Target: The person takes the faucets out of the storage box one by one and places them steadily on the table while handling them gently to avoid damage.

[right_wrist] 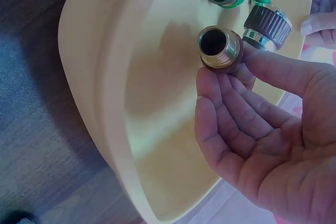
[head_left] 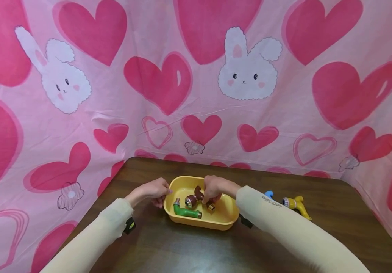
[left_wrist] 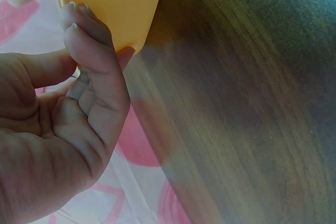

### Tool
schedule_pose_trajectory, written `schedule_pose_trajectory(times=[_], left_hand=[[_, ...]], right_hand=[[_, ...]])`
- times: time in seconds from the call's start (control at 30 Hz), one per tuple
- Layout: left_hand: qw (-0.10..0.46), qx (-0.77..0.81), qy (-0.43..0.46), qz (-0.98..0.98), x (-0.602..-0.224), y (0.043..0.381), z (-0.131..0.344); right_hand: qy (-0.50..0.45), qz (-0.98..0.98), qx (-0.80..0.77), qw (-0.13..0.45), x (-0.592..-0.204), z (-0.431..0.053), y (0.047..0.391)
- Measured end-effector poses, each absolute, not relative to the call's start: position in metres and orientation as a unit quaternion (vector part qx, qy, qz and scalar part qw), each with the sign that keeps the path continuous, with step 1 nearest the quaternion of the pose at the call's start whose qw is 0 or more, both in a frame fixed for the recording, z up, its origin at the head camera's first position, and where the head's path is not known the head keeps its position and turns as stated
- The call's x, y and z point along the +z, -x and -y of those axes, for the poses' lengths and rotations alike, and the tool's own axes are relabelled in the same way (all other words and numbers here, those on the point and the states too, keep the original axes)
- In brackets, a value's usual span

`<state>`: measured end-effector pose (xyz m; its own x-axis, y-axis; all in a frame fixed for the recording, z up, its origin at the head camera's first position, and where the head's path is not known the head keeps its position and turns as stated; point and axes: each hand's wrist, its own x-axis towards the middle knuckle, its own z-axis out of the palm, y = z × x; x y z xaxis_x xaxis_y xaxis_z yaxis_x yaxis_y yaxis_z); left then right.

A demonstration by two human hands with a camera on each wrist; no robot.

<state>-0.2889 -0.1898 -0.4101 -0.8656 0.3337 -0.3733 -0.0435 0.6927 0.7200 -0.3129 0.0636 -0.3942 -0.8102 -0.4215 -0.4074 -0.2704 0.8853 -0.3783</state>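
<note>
A yellow plastic basin (head_left: 200,224) stands on the table in the head view. My left hand (head_left: 156,191) pinches its left rim between thumb and fingers; the left wrist view shows this hand (left_wrist: 84,108) at the basin's corner. Inside the basin, my right hand (head_left: 215,188) holds a branched brown pipe fitting (head_left: 197,195) by one arm. In the right wrist view, thumb and fingertips grip it just behind a brass threaded end (right_wrist: 224,50), and its ribbed collar (right_wrist: 269,24) shows beyond. A green bent pipe fitting (head_left: 187,212) lies in the basin's front left.
Right of the basin, a yellow branched pipe fitting (head_left: 297,204) lies on the brown wooden table (head_left: 141,242). A blue piece (head_left: 269,194) is partly hidden behind my right sleeve. Pink heart-print cloth (head_left: 202,106) hangs around the table's back and sides.
</note>
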Motion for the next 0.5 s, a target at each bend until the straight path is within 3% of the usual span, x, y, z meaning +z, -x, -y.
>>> schedule_pose_trajectory(times=[0.5], left_hand=[[0.244, 0.382, -0.074, -0.888, -0.4113, 0.2895, 0.1880]], right_hand=[[0.183, -0.938, -0.160, 0.247, -0.3890, -0.0672, 0.3036]])
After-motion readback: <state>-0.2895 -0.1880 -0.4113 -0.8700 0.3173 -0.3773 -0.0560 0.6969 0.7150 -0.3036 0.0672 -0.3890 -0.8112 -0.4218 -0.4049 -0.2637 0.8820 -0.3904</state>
